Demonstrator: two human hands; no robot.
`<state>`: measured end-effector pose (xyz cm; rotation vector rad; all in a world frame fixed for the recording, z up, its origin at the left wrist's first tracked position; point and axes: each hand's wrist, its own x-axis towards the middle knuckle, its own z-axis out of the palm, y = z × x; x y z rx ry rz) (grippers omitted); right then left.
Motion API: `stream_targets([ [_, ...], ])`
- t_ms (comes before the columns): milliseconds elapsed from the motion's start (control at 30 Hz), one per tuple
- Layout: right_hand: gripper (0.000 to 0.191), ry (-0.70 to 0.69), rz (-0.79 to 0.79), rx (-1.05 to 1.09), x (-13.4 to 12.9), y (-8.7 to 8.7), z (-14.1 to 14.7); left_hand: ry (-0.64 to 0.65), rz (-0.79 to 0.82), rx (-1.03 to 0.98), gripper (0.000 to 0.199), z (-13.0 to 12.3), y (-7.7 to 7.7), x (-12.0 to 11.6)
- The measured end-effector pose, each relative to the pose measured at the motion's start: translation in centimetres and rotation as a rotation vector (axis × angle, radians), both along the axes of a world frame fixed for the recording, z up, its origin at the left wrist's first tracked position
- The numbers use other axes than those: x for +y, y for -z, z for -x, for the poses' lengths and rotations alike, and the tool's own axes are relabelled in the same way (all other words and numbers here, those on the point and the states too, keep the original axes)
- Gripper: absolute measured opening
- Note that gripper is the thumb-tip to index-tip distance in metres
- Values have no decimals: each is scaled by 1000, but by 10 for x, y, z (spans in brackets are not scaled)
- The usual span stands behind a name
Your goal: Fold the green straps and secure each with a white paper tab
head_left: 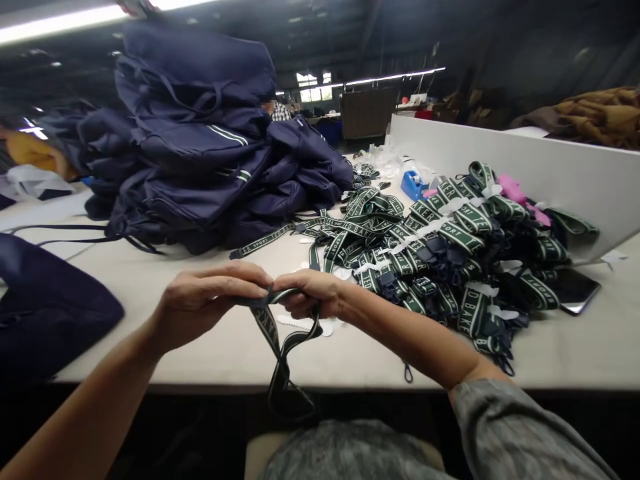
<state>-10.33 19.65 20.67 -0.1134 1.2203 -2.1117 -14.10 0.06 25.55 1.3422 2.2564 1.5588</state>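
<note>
Close to the table's front edge, my left hand [203, 303] and my right hand [313, 292] meet over a dark green strap [267, 327] with white stripes and lettering. My left fingers pinch a dark end of it. The right hand is closed round the strap just beside them. Below the hands the strap hangs in a twisted loop past the table edge. More such straps [370, 213] lie loose beyond my right hand, and a big heap of bundled straps [430, 247] with white ties is at the right.
Navy bags [200, 147] are piled high at the back left; another navy bag [50, 307] lies at the near left. A blue tape dispenser [413, 185], a phone [577, 291] and a white partition [500, 150] stand or lie to the right. A person in yellow [33, 150] is far left.
</note>
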Motion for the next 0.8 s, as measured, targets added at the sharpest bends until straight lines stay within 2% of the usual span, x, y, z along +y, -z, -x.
stream_targets([
  [100,29,76,-52,53,-1,0,-6,-40,-33,20,10,-1,8,-4],
  [233,18,107,-73,150,-1,-7,-9,-80,-193,-25,7,-3,15,-1],
  [333,20,173,-76,208,4,-17,-9,-93,-277,-213,12,-9,19,5],
  [433,32,313,-35,256,8,-26,-10,-150,-345,-454,41,-20,25,12],
  [500,36,359,2,276,9,-30,-11,-187,-371,-539,52,-28,30,18],
  [667,33,364,62,263,4,-31,-16,-279,-453,-743,53,-36,41,30],
  [800,37,375,91,228,6,-30,-17,-313,-382,-946,54,-31,46,27],
])
